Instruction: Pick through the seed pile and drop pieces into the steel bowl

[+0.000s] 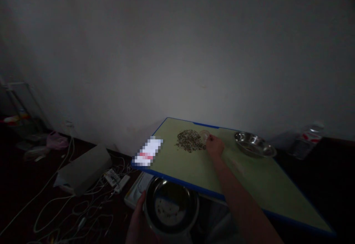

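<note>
On the light green board (pixel 172 166) lies a spread pile of small dark and pale grains (pixel 190 140). My right hand (pixel 215 146) is at the right side of this pile, its fingers closed on the edge of a small clear round dish (pixel 204 135). Below the board's near edge, my left hand (pixel 140 218) grips the left rim of a round metal bowl (pixel 148 209). A few dark bits show on the bottom of that bowl. The fingers of the left hand are partly hidden by the dim light and the rim.
A second metal bowl (pixel 249 138) sits at the board's right. A bright phone-like screen (pixel 148 151), pixelated, lies at its left end. A grey box (pixel 85 168), tangled cables (pixel 83 212) and a pink bag (pixel 57 140) are on the floor. Behind the board rises a wall (pixel 194 51).
</note>
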Demonstrator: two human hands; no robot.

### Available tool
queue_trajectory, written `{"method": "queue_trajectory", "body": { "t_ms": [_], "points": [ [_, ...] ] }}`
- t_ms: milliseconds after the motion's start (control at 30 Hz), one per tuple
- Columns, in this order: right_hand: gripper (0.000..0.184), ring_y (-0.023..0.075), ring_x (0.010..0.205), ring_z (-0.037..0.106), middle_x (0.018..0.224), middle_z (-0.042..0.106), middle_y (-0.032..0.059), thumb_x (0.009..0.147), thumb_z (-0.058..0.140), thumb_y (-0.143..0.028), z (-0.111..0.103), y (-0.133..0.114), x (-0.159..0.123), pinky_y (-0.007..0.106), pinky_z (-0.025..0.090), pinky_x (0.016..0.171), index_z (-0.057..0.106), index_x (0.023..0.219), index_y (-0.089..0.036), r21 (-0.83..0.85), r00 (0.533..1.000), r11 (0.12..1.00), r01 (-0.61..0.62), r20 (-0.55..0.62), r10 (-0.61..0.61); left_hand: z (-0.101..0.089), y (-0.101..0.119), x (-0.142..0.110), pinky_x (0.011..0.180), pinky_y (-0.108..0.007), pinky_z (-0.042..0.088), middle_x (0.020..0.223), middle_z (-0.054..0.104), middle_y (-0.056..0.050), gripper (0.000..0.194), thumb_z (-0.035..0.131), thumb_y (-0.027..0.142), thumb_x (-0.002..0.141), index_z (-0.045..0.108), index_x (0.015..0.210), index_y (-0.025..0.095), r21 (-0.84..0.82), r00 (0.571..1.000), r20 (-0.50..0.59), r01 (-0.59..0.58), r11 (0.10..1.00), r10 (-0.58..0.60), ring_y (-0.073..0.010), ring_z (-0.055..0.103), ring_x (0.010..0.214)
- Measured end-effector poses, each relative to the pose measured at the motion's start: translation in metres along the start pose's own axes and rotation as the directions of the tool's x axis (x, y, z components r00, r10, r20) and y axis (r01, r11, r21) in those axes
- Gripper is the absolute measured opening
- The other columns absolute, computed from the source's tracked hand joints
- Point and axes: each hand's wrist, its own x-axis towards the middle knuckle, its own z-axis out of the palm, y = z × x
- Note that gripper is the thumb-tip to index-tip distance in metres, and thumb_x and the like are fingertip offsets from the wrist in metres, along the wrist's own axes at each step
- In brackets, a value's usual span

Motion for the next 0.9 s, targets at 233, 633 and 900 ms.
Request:
{"method": "queue_trajectory", "body": {
  "t_ms": [233,633,900],
  "points": [
    [0.032,0.0234,0.079,0.068,0.088,0.073,0.0143,0.084,0.047,-0.025,-0.006,0.005,-0.005,0.025,0.046,0.064,0.075,0.096,-0.015,-0.014,0.997,0.997,-0.077,0.003,0.077,-0.003,0.000,0.001,0.107,-0.051,0.028,0.086,0.078,-0.008,0.030,0.060,0.042,0.076,0.074,0.091,0.020,-0.072,0.996,0.092,0.025,0.997,-0.019,-0.0317,0.054,0.119],
    [0.031,0.0228,0.089,0.068,0.097,0.073,0.0088,0.080,0.053,-0.026,0.005,0.006,0.001,0.026,0.049,0.074,0.073,0.101,-0.017,0.120,0.997,0.993,-0.018,0.074,0.009,-0.002,0.002,0.000,0.106,-0.055,0.028,0.097,0.077,-0.011,0.031,0.060,0.037,0.077,0.071,0.099,0.017,0.006,0.999,0.030,0.026,1.000,-0.026,-0.0333,0.055,0.119],
    [0.028,0.0205,0.090,0.068,0.098,0.073,0.0058,0.079,0.055,-0.027,0.005,0.001,-0.002,0.027,0.050,0.079,0.073,0.099,-0.020,0.211,0.991,0.975,0.070,0.094,-0.091,0.009,0.004,-0.007,0.105,-0.056,0.029,0.085,0.078,-0.009,0.026,0.061,0.037,0.075,0.073,0.090,0.019,0.010,0.999,0.036,0.031,0.999,-0.031,-0.0335,0.054,0.119]
  ]
}}
